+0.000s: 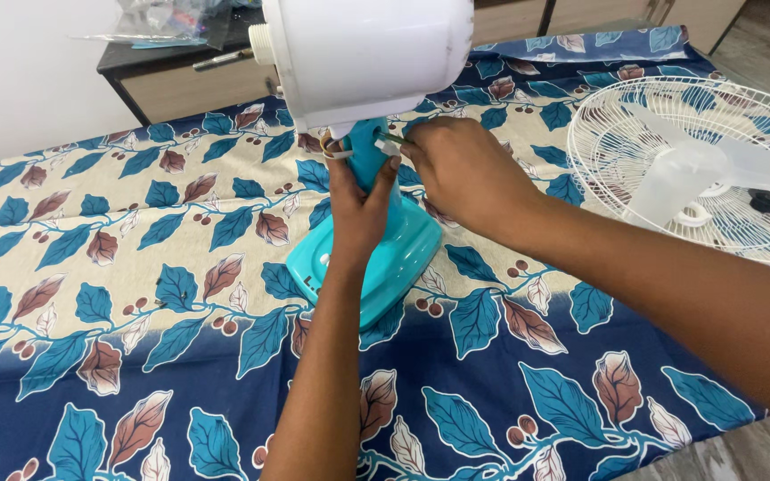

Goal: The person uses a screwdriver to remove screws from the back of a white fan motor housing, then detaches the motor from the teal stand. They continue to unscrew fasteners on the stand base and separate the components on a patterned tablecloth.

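Gripping the turquoise neck [369,153] of the table fan, the left hand [356,209] is wrapping its fingers and thumb around the post just below the white motor housing [367,58]. The right hand [465,169] is closing its fingertips together at the top of the neck, apparently pinching thin wires [394,141] that are emerging where the neck is meeting the housing; the exact contact is partly hidden behind the knuckles.

The fan is standing on its turquoise base [394,263], which is resting on a leaf-patterned cloth [135,294] covering the work surface. The housing is carrying no grille and no blade: the white wire guard [617,134] is lying flat on the cloth well apart to the right, with the translucent blade [679,174] and a small black cap [766,200] lying on it. A dark cabinet [167,76] is standing beyond the cloth.

Judged from this layout, the work in hand is on the neck-to-housing joint, with wiring being handled while the post is being steadied. The next move is likely calling for a firm hold on the post and fine, light fingertip control at the wires, since the top-heavy housing could tip the stand and thin leads could be strained.
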